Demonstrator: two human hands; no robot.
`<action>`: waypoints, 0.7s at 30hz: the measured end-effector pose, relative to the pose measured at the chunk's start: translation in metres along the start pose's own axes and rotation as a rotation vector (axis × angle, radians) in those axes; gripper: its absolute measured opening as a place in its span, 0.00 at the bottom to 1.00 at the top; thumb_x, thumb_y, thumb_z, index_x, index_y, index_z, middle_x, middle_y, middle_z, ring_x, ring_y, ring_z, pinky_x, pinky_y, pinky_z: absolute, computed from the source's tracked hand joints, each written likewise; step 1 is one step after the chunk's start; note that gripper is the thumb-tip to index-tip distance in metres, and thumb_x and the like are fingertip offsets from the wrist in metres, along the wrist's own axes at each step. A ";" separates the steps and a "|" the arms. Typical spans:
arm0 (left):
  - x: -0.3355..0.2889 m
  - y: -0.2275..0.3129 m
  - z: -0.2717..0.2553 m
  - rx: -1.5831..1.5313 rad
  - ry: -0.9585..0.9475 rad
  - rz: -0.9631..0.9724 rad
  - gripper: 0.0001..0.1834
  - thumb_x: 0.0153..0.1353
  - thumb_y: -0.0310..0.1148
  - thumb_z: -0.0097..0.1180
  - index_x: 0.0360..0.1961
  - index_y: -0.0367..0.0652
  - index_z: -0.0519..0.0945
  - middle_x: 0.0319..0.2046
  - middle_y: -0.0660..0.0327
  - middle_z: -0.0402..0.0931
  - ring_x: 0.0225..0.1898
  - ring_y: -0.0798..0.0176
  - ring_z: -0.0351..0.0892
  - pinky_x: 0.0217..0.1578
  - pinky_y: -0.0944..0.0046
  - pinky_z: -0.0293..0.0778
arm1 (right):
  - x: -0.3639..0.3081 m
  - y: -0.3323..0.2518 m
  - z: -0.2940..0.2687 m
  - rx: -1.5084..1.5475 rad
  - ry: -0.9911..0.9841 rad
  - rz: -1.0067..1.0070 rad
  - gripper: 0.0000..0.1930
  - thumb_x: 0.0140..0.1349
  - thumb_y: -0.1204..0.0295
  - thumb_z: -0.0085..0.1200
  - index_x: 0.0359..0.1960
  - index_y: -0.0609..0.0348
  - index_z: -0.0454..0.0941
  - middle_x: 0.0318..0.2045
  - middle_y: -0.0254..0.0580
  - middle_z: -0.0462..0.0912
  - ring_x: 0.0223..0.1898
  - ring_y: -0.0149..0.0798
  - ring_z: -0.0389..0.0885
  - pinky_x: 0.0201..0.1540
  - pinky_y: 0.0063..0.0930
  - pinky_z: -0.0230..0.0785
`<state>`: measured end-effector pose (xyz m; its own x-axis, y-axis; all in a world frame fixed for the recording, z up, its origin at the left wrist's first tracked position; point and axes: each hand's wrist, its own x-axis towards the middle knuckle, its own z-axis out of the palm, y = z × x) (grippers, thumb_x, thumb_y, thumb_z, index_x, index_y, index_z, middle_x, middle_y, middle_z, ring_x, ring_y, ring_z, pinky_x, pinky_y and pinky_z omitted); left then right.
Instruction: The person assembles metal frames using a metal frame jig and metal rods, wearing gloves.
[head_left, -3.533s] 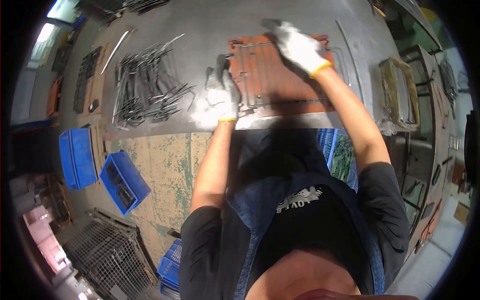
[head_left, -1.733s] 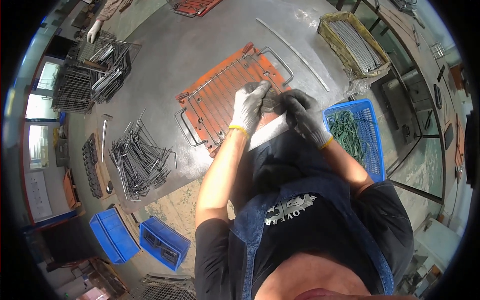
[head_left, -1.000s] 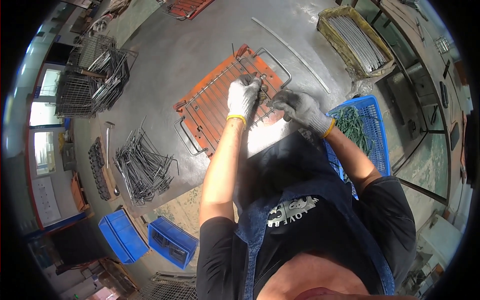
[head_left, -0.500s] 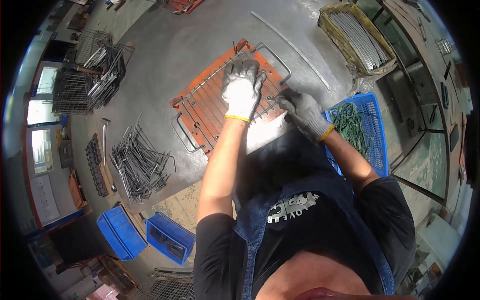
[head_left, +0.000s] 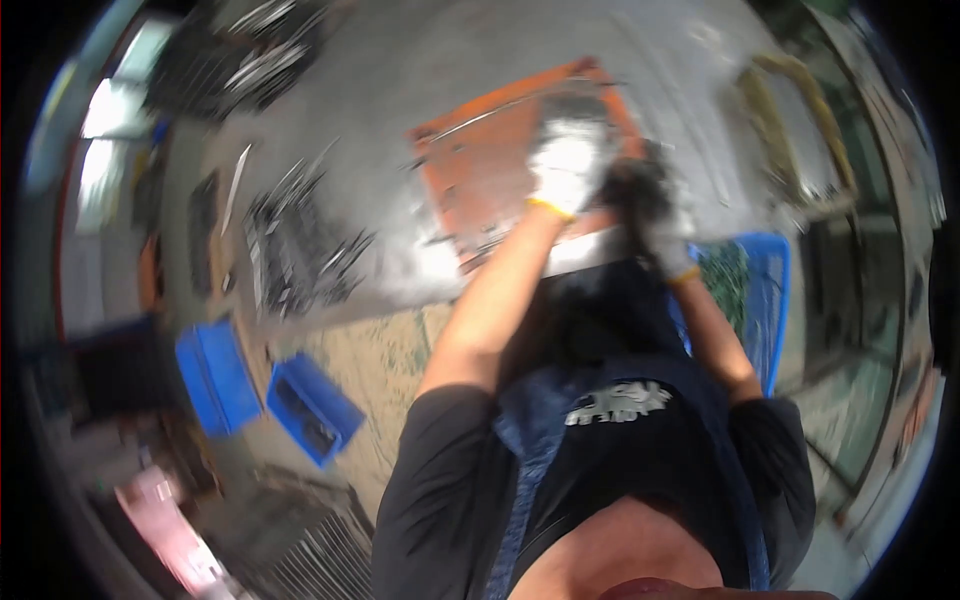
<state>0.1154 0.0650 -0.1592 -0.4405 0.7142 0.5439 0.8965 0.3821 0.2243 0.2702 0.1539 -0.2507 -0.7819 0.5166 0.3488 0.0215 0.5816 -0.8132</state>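
An orange fixture plate [head_left: 490, 165] lies on the grey metal table, smeared by motion. A thin metal rod [head_left: 485, 118] shows along its far edge; the other wires on it are too blurred to make out. On the plate's right part rests my left hand [head_left: 572, 160], in a white glove with dark fingers and a yellow cuff. Its fingers are blurred. My right hand [head_left: 658, 210], gloved alike, is at the plate's near right corner, in shadow. Its fingers are smeared too, and whatever they may hold cannot be seen.
Bent metal wires [head_left: 295, 240] are piled left of the fixture. Wire racks [head_left: 240, 60] stand at the far left. A blue basket [head_left: 768, 300] of green strips is beside my right forearm, with a yellowish box [head_left: 775, 130] beyond. Blue bins [head_left: 215, 380] sit at lower left.
The whole view has swung and blurred, so the fixture and both hands appear farther right. Both hands remain at the fixture. The rack's wires and side handles, clear before, no longer show distinctly.
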 end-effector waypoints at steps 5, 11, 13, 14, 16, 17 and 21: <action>-0.028 -0.007 -0.067 -0.174 0.012 0.003 0.26 0.58 0.45 0.53 0.55 0.42 0.72 0.53 0.48 0.71 0.58 0.45 0.66 0.61 0.48 0.59 | -0.010 -0.080 -0.018 -0.281 0.080 -0.146 0.19 0.64 0.71 0.45 0.57 0.51 0.72 0.61 0.49 0.67 0.64 0.49 0.63 0.63 0.39 0.58; -0.107 -0.129 -0.172 0.078 0.433 -0.624 0.21 0.62 0.43 0.50 0.51 0.43 0.76 0.40 0.45 0.76 0.45 0.47 0.75 0.45 0.51 0.71 | -0.011 -0.090 -0.030 -0.289 0.102 -0.140 0.18 0.64 0.72 0.45 0.57 0.52 0.72 0.61 0.47 0.68 0.64 0.48 0.64 0.63 0.39 0.59; -0.158 -0.200 -0.204 0.158 0.597 -1.001 0.24 0.61 0.49 0.52 0.50 0.41 0.77 0.40 0.42 0.77 0.43 0.44 0.76 0.45 0.51 0.72 | -0.013 -0.087 -0.031 -0.305 0.084 -0.154 0.18 0.64 0.73 0.46 0.57 0.54 0.72 0.60 0.48 0.68 0.63 0.50 0.63 0.64 0.41 0.57; -0.164 -0.205 -0.218 0.275 0.451 -1.050 0.26 0.60 0.51 0.53 0.48 0.41 0.77 0.40 0.43 0.78 0.42 0.45 0.77 0.44 0.51 0.73 | -0.014 -0.080 -0.037 -0.318 0.096 -0.162 0.18 0.64 0.73 0.46 0.57 0.54 0.72 0.60 0.46 0.68 0.64 0.49 0.63 0.64 0.41 0.57; -0.180 -0.215 -0.242 0.546 0.130 -1.141 0.27 0.57 0.55 0.54 0.45 0.40 0.79 0.39 0.46 0.79 0.42 0.46 0.79 0.43 0.49 0.74 | -0.012 -0.079 -0.043 -0.334 0.097 -0.173 0.18 0.65 0.73 0.46 0.56 0.53 0.72 0.60 0.46 0.68 0.63 0.48 0.63 0.64 0.40 0.57; -0.197 -0.229 -0.245 0.689 -0.051 -1.184 0.28 0.56 0.56 0.55 0.43 0.40 0.81 0.39 0.47 0.80 0.42 0.47 0.80 0.42 0.48 0.75 | -0.012 -0.081 -0.043 -0.344 0.092 -0.188 0.18 0.65 0.73 0.46 0.56 0.53 0.72 0.60 0.45 0.68 0.63 0.48 0.64 0.64 0.40 0.57; -0.196 -0.244 -0.257 0.606 -0.350 -1.251 0.23 0.54 0.50 0.58 0.39 0.41 0.83 0.42 0.46 0.80 0.45 0.47 0.81 0.44 0.51 0.77 | -0.015 -0.085 -0.035 -0.348 0.100 -0.180 0.17 0.65 0.73 0.47 0.55 0.53 0.73 0.60 0.45 0.69 0.62 0.47 0.65 0.63 0.39 0.59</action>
<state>-0.0045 -0.3185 -0.1126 -0.9795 -0.2015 0.0059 -0.2016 0.9792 -0.0234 0.3025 0.1189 -0.1705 -0.7282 0.4355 0.5291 0.1126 0.8377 -0.5345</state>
